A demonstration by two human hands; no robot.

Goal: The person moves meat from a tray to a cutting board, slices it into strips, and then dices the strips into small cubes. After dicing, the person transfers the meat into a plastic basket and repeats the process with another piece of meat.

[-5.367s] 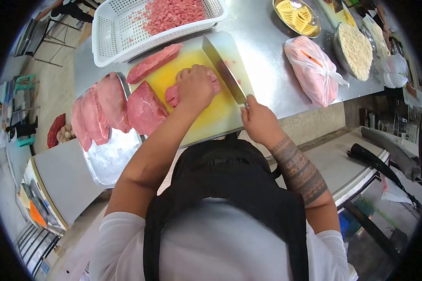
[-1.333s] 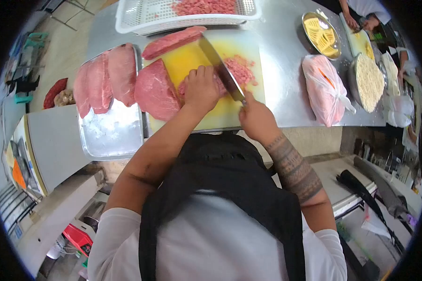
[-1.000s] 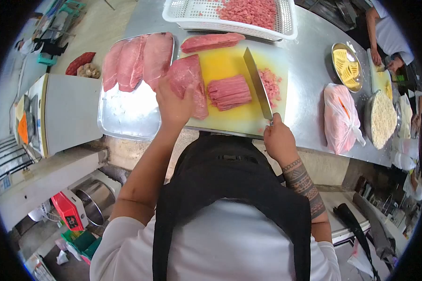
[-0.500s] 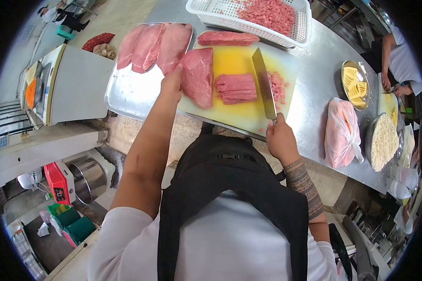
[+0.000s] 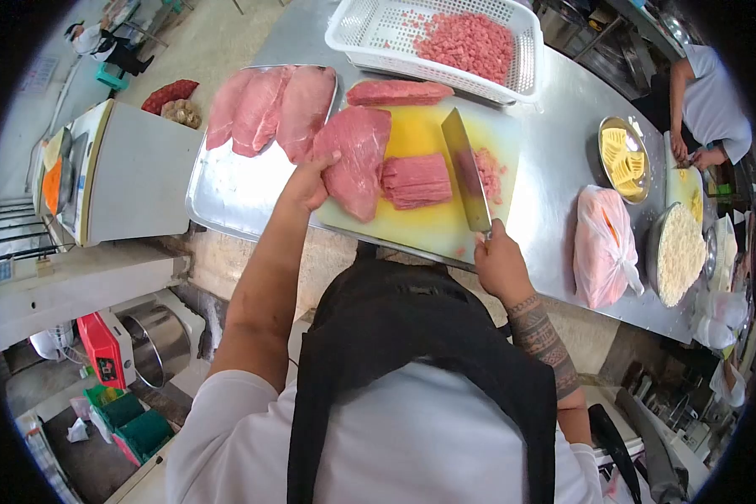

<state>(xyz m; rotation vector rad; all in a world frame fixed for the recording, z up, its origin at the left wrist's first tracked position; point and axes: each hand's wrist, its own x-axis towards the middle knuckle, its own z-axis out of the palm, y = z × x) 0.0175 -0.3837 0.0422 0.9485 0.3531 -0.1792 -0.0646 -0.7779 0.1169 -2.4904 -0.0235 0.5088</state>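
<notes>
My left hand (image 5: 309,183) grips the lower left edge of a large raw meat slab (image 5: 354,160), its thumb over the top. This slab lies at the left side of the yellow-and-white cutting board (image 5: 412,120). Wrapped round the handle of a cleaver (image 5: 466,172), my right hand (image 5: 502,262) is closed. The cleaver's broad blade stands between a block of meat strips (image 5: 416,181) and a small heap of diced meat (image 5: 489,175). At the board's far edge is a long meat piece (image 5: 399,92).
Left of the board, a metal tray (image 5: 227,186) bears several meat slabs (image 5: 256,109). A white perforated basket (image 5: 378,38) with diced meat stands behind. To the right are a tied plastic bag (image 5: 603,248), a bowl of yellow pieces (image 5: 623,160) and a co-worker (image 5: 714,109) at another board.
The large slab has turned a little on the board, and my left hand has shifted down its edge, thumb now on top. The cleaver stays beside the strips. The whole view has shifted slightly.
</notes>
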